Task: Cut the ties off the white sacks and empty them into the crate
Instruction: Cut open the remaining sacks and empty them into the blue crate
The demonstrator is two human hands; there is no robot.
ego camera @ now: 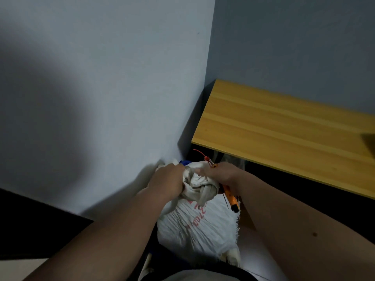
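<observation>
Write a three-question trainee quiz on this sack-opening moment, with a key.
1. True or false: the left hand grips the bunched neck of the white sack.
2. Which hand holds the orange cutter? A) left B) right C) neither
3. Fill in: the red tie sticks up beside the ____ tabletop.

Key: 1 true. 2 B, the right hand. 3 wooden.

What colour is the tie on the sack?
Red, the thin plastic tie atop the white woven sack; head view.
</observation>
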